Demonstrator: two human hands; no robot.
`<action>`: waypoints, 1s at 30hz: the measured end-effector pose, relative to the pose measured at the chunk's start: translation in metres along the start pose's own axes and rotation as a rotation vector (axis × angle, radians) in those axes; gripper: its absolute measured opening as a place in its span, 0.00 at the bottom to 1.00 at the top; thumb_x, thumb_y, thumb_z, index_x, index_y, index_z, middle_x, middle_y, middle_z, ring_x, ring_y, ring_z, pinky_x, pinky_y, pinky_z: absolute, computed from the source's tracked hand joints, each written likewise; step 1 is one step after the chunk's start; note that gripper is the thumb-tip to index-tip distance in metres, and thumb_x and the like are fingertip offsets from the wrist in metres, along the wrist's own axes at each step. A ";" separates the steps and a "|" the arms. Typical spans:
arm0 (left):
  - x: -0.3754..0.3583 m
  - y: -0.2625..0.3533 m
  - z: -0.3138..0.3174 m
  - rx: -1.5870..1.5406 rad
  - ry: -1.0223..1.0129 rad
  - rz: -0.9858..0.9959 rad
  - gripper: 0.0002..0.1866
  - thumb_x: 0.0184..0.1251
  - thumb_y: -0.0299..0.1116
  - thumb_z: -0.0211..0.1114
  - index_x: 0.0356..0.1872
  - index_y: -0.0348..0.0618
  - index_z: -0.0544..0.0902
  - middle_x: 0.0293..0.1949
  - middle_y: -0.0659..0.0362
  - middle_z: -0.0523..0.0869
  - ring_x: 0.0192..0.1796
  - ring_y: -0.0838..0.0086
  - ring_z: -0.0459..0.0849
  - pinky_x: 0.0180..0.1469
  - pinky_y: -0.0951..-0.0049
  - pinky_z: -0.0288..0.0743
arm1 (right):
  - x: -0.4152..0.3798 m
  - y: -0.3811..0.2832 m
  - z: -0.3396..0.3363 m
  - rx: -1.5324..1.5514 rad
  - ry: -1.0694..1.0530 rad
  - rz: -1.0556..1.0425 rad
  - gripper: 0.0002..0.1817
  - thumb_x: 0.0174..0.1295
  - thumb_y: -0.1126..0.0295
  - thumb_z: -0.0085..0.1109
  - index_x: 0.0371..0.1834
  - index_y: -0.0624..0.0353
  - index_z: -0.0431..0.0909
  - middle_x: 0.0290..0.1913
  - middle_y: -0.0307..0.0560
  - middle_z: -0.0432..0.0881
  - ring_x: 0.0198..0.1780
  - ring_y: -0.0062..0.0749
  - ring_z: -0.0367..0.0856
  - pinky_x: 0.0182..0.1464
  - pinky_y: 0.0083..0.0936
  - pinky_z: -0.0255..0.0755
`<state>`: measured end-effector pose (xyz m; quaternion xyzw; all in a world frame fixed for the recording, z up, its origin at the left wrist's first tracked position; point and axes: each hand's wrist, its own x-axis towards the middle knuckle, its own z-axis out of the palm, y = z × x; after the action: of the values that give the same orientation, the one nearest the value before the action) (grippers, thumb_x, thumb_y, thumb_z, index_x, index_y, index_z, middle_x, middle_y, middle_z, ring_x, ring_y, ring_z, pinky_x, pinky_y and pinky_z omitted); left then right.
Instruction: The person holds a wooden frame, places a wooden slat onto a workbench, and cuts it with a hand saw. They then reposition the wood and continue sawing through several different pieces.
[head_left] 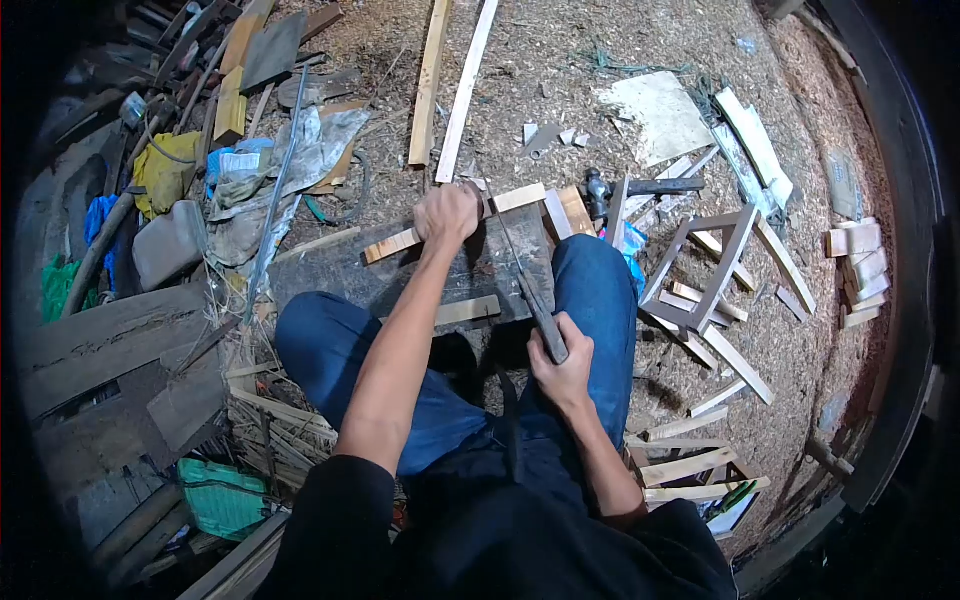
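Note:
My left hand [447, 215] is closed over a light wooden strip [392, 245] lying across a dark board [345, 265] between my knees. Something dark and rounded shows by its fingers. My right hand [562, 362] is wrapped round the dark handle of a saw [520, 262], in front of my right knee. The thin blade runs away from me and crosses the strip just right of my left hand. A shorter wood piece [467, 310] lies on the board's near edge.
A hammer [650, 187] lies beyond my right knee, near a wooden frame [715, 270] and loose offcuts. Two long strips [466, 90] lie ahead. Scrap wood, a yellow cloth [165, 172] and a green container [222, 498] are at the left.

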<state>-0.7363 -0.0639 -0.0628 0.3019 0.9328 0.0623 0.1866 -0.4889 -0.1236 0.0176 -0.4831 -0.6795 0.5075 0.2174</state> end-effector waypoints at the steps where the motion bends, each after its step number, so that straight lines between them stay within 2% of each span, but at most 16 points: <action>1: 0.001 0.000 0.001 -0.003 -0.007 0.012 0.25 0.67 0.48 0.51 0.31 0.36 0.88 0.33 0.39 0.86 0.40 0.46 0.87 0.45 0.53 0.79 | 0.000 -0.001 0.000 0.002 0.004 0.000 0.07 0.54 0.78 0.62 0.29 0.63 0.72 0.20 0.56 0.75 0.22 0.47 0.81 0.26 0.30 0.71; 3: 0.004 0.001 0.000 -0.009 -0.004 0.025 0.26 0.66 0.49 0.51 0.30 0.36 0.88 0.34 0.39 0.86 0.39 0.45 0.87 0.45 0.52 0.79 | 0.004 -0.005 -0.001 0.016 -0.015 -0.019 0.07 0.54 0.77 0.62 0.29 0.63 0.72 0.19 0.54 0.74 0.21 0.43 0.81 0.26 0.30 0.70; 6: -0.005 -0.001 -0.004 -0.035 -0.007 0.052 0.21 0.67 0.45 0.53 0.35 0.37 0.87 0.35 0.44 0.87 0.43 0.49 0.86 0.49 0.54 0.77 | 0.007 0.002 -0.001 0.013 0.014 -0.061 0.07 0.55 0.77 0.63 0.29 0.63 0.72 0.18 0.53 0.73 0.20 0.42 0.80 0.26 0.29 0.70; 8: -0.022 -0.012 -0.003 -0.246 0.277 0.434 0.15 0.66 0.40 0.59 0.42 0.39 0.85 0.41 0.49 0.86 0.48 0.53 0.82 0.53 0.57 0.73 | 0.011 -0.007 -0.006 0.024 0.016 -0.047 0.07 0.55 0.77 0.63 0.29 0.63 0.73 0.18 0.53 0.73 0.20 0.42 0.79 0.25 0.29 0.70; 9: -0.031 -0.016 -0.002 -0.248 0.279 0.436 0.15 0.66 0.40 0.59 0.42 0.39 0.85 0.41 0.49 0.86 0.48 0.53 0.82 0.53 0.57 0.73 | 0.013 -0.010 -0.007 0.037 0.007 -0.027 0.07 0.55 0.77 0.63 0.30 0.64 0.73 0.18 0.54 0.73 0.19 0.42 0.79 0.25 0.29 0.69; 11: -0.046 -0.024 -0.001 -0.232 0.348 0.619 0.14 0.62 0.34 0.65 0.46 0.40 0.82 0.45 0.53 0.82 0.52 0.57 0.78 0.56 0.59 0.70 | 0.013 -0.006 -0.008 0.018 -0.007 -0.016 0.07 0.55 0.77 0.63 0.30 0.64 0.73 0.19 0.54 0.74 0.20 0.44 0.80 0.25 0.29 0.70; 12: -0.046 -0.028 0.002 -0.233 0.352 0.613 0.14 0.62 0.34 0.65 0.46 0.40 0.82 0.45 0.53 0.82 0.52 0.57 0.78 0.56 0.59 0.70 | 0.013 -0.004 -0.009 -0.002 -0.023 -0.007 0.06 0.55 0.77 0.63 0.31 0.64 0.73 0.19 0.54 0.74 0.21 0.46 0.81 0.26 0.29 0.70; 14: -0.044 -0.035 0.007 -0.287 0.336 0.613 0.16 0.56 0.24 0.66 0.47 0.36 0.81 0.48 0.50 0.80 0.50 0.54 0.77 0.54 0.59 0.72 | 0.011 -0.006 -0.005 0.005 -0.021 -0.055 0.07 0.55 0.77 0.63 0.31 0.63 0.74 0.20 0.55 0.75 0.23 0.47 0.82 0.26 0.29 0.71; 15: -0.044 -0.035 0.006 -0.303 0.321 0.610 0.15 0.55 0.22 0.65 0.46 0.36 0.81 0.47 0.51 0.81 0.49 0.54 0.77 0.54 0.59 0.72 | 0.009 -0.007 -0.005 0.013 -0.013 -0.097 0.07 0.55 0.77 0.63 0.32 0.63 0.74 0.21 0.55 0.77 0.25 0.48 0.83 0.27 0.29 0.72; 18: -0.042 -0.038 0.002 -0.298 0.251 0.633 0.13 0.55 0.23 0.65 0.44 0.35 0.82 0.47 0.51 0.81 0.49 0.54 0.77 0.53 0.59 0.72 | 0.004 0.011 -0.001 0.004 -0.024 -0.117 0.07 0.55 0.77 0.63 0.32 0.62 0.74 0.23 0.55 0.79 0.28 0.49 0.85 0.28 0.31 0.74; 20: -0.041 -0.038 0.001 -0.283 0.273 0.660 0.13 0.55 0.23 0.65 0.43 0.35 0.83 0.46 0.52 0.81 0.48 0.55 0.77 0.51 0.59 0.73 | 0.000 0.016 0.002 0.008 -0.013 -0.149 0.07 0.54 0.77 0.64 0.32 0.62 0.74 0.24 0.54 0.79 0.28 0.49 0.85 0.29 0.31 0.74; 23: -0.042 -0.036 0.001 -0.252 0.246 0.661 0.16 0.55 0.27 0.67 0.46 0.38 0.83 0.46 0.54 0.80 0.47 0.58 0.77 0.52 0.61 0.73 | -0.001 0.011 0.004 0.017 0.003 -0.150 0.08 0.54 0.77 0.64 0.32 0.62 0.74 0.23 0.54 0.79 0.27 0.49 0.84 0.28 0.31 0.74; 28: -0.044 -0.042 0.017 -0.161 0.492 0.752 0.13 0.59 0.30 0.68 0.44 0.36 0.84 0.43 0.52 0.83 0.44 0.55 0.79 0.46 0.60 0.74 | -0.009 -0.006 0.002 0.022 0.019 -0.050 0.08 0.55 0.76 0.65 0.30 0.62 0.73 0.21 0.54 0.75 0.21 0.46 0.81 0.26 0.29 0.71; 30: -0.045 -0.042 0.012 -0.218 0.445 0.738 0.13 0.60 0.31 0.68 0.44 0.36 0.84 0.42 0.52 0.83 0.43 0.55 0.79 0.45 0.60 0.74 | -0.015 -0.003 0.002 0.014 0.038 -0.115 0.08 0.56 0.76 0.65 0.30 0.62 0.73 0.20 0.53 0.75 0.20 0.45 0.79 0.25 0.29 0.70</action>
<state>-0.7207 -0.1238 -0.0700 0.5726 0.7679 0.2863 -0.0225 -0.4847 -0.1377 0.0222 -0.4513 -0.6984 0.4895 0.2626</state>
